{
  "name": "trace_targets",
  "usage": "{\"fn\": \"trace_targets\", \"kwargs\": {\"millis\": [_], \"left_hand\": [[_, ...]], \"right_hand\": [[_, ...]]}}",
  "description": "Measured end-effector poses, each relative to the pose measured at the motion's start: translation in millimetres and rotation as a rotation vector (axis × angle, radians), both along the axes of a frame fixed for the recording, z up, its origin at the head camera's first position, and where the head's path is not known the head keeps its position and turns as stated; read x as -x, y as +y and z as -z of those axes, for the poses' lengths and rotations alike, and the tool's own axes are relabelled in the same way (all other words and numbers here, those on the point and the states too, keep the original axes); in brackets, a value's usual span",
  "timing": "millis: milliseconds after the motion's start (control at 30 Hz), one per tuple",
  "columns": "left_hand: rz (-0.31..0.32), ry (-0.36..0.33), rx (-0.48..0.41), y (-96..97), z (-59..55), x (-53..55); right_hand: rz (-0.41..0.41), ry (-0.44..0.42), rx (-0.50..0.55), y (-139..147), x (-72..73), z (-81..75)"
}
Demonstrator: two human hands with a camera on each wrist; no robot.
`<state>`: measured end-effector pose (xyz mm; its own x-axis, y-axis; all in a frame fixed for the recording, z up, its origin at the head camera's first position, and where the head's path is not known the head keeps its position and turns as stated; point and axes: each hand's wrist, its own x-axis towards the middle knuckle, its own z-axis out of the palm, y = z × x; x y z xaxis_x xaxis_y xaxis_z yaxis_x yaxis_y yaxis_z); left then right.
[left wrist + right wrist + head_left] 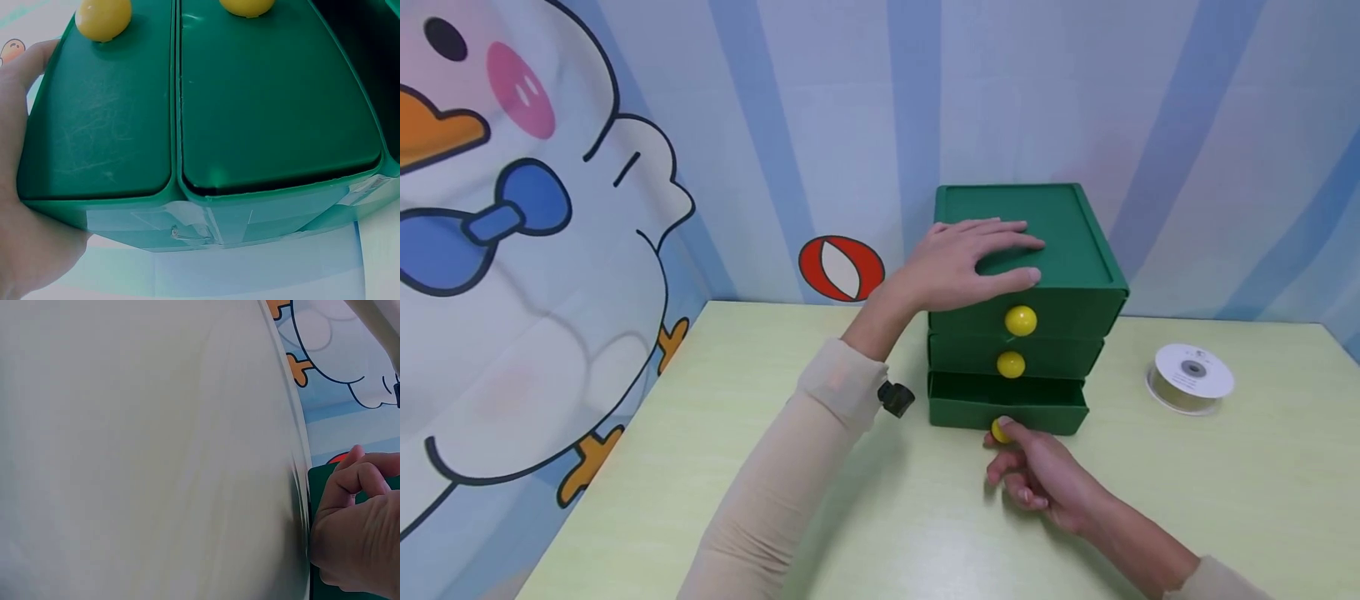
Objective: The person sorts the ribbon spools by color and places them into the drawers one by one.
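Observation:
A green chest of three drawers stands near the back of the table, each drawer with a round yellow knob. My left hand rests on its top at the left edge, fingers spread and straight. The bottom drawer is pulled partly out. Thumb and forefinger of my right hand pinch that drawer's yellow knob, and the other fingers curl loosely below. In the left wrist view, the top drawer's knob and the closed drawer fronts show close up.
To the right of the chest, a spool of ribbon with a white face lies flat on the pale table. Behind the table hangs a blue striped backdrop with a cartoon bird. A small black device sits at my left wrist.

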<state>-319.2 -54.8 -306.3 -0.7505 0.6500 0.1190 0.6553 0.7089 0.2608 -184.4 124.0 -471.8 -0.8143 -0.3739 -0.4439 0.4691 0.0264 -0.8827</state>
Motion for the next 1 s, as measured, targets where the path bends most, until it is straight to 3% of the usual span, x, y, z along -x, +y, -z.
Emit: {"fn": "trace_targets", "kwargs": {"millis": [300,1000], "left_hand": [[-0.006,-0.009,0.013,1.8,1.9,-0.6],[-0.007,-0.014,-0.009,-2.1,1.2,1.5]], "right_hand": [[0.016,-0.017,-0.032,0.1,-9.2,3.0],[-0.022,-0.044,0.007,1.4,-23.5,6.2]]}}
